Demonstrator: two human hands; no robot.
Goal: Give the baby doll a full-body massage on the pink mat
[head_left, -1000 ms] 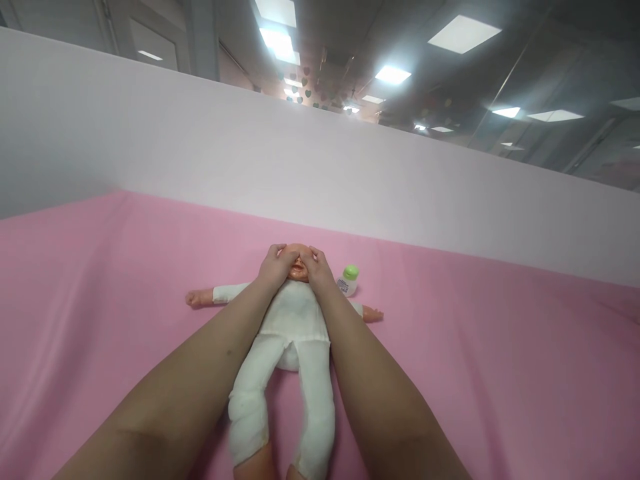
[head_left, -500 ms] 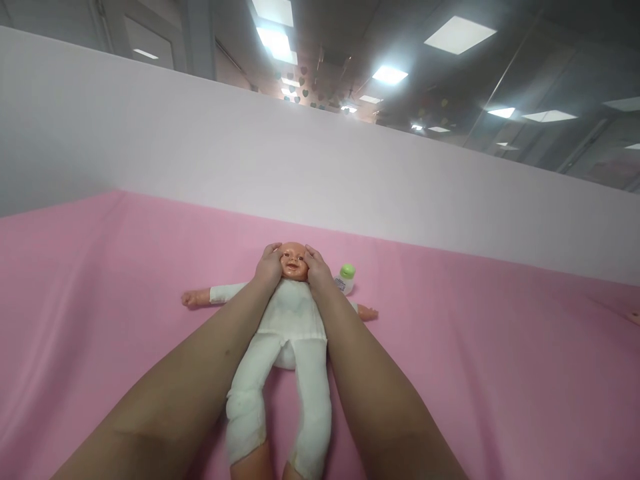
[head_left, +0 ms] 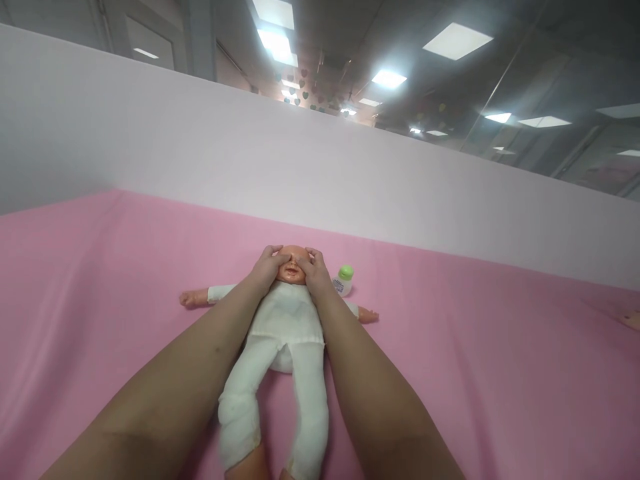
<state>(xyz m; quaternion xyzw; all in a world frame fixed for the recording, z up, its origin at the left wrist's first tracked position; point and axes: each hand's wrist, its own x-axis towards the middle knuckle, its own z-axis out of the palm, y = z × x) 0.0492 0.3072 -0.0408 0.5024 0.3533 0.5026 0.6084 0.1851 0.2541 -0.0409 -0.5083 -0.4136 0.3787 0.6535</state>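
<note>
A baby doll (head_left: 287,317) with a white cloth body lies on its back, its arms out to both sides and its legs toward me. My left hand (head_left: 270,268) wraps one side of the doll's head, with the thumb laid across the face at the eye. On the opposite side my right hand (head_left: 315,269) grips the head in the same way, its thumb over the other eye. Both sets of fingers curl behind the head and are partly hidden. Just right of my right hand is a small clear bottle (head_left: 343,281) with a green cap.
Pink cloth (head_left: 430,360) covers the surface under the doll. A white wall panel (head_left: 300,167) rises behind it, with glass (head_left: 525,80) above that reflects ceiling lights. At the far right edge a small skin-toned shape (head_left: 631,320) is partly in view.
Both thumbs have moved inward from the sides of the doll's face onto its eyes. The doll's lower body appears slightly farther left and lower.
</note>
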